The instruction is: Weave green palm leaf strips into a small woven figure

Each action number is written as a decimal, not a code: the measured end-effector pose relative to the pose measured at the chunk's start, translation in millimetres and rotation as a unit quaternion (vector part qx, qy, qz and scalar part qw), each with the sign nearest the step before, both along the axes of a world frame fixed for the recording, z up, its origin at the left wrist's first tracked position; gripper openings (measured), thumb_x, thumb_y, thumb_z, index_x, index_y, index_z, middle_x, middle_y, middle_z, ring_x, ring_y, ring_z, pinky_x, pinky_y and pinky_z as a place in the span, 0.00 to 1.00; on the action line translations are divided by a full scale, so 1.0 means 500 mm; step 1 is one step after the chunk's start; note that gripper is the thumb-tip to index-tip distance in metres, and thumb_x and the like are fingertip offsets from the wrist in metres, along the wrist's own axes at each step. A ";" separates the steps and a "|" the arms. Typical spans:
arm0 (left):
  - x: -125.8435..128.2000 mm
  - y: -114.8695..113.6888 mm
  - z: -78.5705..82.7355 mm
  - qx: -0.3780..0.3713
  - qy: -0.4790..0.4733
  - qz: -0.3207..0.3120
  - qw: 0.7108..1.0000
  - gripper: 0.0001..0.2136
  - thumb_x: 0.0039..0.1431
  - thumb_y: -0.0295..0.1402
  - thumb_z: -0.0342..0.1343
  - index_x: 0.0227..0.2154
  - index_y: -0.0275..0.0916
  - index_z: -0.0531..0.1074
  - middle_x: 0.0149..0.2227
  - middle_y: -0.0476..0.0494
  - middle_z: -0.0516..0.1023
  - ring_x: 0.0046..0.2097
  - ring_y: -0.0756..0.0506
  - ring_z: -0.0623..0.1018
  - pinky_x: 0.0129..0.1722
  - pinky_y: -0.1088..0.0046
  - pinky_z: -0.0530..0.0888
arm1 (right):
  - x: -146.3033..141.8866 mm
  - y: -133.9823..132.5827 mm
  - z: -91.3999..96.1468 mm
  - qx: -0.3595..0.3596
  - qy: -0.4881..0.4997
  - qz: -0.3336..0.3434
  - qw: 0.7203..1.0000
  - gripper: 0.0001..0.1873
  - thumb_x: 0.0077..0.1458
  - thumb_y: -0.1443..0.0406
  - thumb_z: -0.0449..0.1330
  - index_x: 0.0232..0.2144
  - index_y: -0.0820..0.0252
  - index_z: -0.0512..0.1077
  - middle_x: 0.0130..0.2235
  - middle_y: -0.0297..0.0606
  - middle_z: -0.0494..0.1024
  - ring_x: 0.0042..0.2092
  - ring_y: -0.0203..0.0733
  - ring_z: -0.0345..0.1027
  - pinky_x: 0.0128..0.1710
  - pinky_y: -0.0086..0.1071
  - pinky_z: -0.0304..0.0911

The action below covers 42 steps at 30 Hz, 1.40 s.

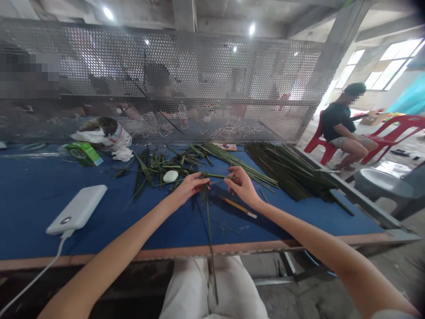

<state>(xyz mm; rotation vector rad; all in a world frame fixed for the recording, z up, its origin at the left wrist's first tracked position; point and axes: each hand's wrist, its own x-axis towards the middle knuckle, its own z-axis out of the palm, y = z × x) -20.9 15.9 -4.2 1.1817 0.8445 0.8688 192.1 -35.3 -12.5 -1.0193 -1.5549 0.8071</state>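
Note:
My left hand is closed on a small bundle of folded green palm leaf strips above the blue table. One long strip hangs down from it past the table edge over my lap. My right hand has its fingers curled around a strip stretched across from the bundle. Below the hands lies a thin yellow stick with a white end. A smooth white egg-shaped object rests just left of my left hand, beside a heap of leaf scraps.
Long leaf strips are piled at the right on the blue table. At left are a white power bank with a cable, a green box and a plastic bag. Behind the perforated screen people sit; another person sits at right.

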 end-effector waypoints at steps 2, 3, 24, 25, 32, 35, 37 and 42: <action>-0.005 0.006 0.002 0.003 -0.013 0.022 1.000 0.11 0.45 0.31 0.68 0.30 0.35 0.72 0.31 0.43 0.79 0.30 0.49 0.78 0.35 0.75 0.74 | 0.017 0.002 0.012 0.023 -0.120 -0.060 0.991 0.19 0.56 0.49 0.57 0.39 0.58 0.65 0.28 0.32 0.70 0.23 0.34 0.64 0.23 0.27 0.57; -0.008 0.009 0.003 0.001 -0.021 0.030 0.999 0.10 0.46 0.30 0.67 0.29 0.35 0.72 0.30 0.43 0.79 0.30 0.49 0.78 0.35 0.75 0.74 | 0.027 0.001 0.020 0.039 -0.221 -0.065 0.972 0.19 0.54 0.49 0.59 0.33 0.59 0.67 0.24 0.33 0.69 0.24 0.35 0.64 0.25 0.28 0.56; -0.004 -0.003 0.016 0.006 -0.003 0.022 1.000 0.05 0.48 0.30 0.65 0.28 0.36 0.75 0.31 0.43 0.79 0.30 0.49 0.77 0.33 0.74 0.73 | -0.006 -0.013 0.002 -0.139 0.013 0.241 0.961 0.20 0.59 0.48 0.53 0.37 0.59 0.62 0.19 0.22 0.59 0.18 0.28 0.51 0.18 0.23 0.51; -0.002 -0.005 0.016 0.009 0.001 0.017 1.000 0.05 0.48 0.30 0.64 0.27 0.36 0.76 0.31 0.42 0.79 0.30 0.49 0.77 0.32 0.75 0.73 | -0.008 -0.013 0.001 -0.138 0.031 0.241 0.960 0.21 0.59 0.48 0.53 0.38 0.61 0.64 0.20 0.23 0.58 0.18 0.28 0.51 0.18 0.24 0.52; 0.008 -0.017 0.004 0.005 0.011 -0.026 1.000 0.06 0.49 0.34 0.64 0.31 0.38 0.79 0.35 0.41 0.80 0.31 0.48 0.76 0.31 0.75 0.72 | -0.001 -0.016 -0.005 -0.164 0.061 0.217 0.960 0.20 0.59 0.51 0.55 0.39 0.64 0.69 0.19 0.25 0.61 0.18 0.29 0.54 0.17 0.25 0.49; 0.011 -0.020 0.003 -0.004 0.006 -0.024 1.000 0.07 0.49 0.34 0.65 0.32 0.38 0.78 0.35 0.42 0.80 0.31 0.48 0.77 0.33 0.73 0.72 | -0.003 -0.020 -0.006 -0.168 0.063 0.208 0.962 0.21 0.58 0.50 0.56 0.39 0.64 0.69 0.19 0.26 0.61 0.18 0.29 0.53 0.17 0.26 0.48; 0.013 -0.022 0.004 -0.014 0.004 -0.023 1.000 0.07 0.49 0.33 0.64 0.31 0.37 0.78 0.34 0.42 0.80 0.30 0.48 0.76 0.33 0.73 0.72 | -0.006 -0.023 -0.003 -0.171 0.068 0.201 0.962 0.22 0.58 0.49 0.56 0.39 0.64 0.70 0.20 0.26 0.59 0.19 0.29 0.51 0.17 0.26 0.46; 0.017 -0.027 0.007 -0.039 0.005 -0.013 0.999 0.06 0.48 0.31 0.64 0.29 0.36 0.77 0.30 0.44 0.79 0.30 0.49 0.76 0.32 0.76 0.71 | -0.011 -0.028 0.005 -0.201 0.093 0.196 0.955 0.27 0.60 0.45 0.51 0.35 0.65 0.70 0.22 0.26 0.50 0.22 0.29 0.45 0.20 0.26 0.46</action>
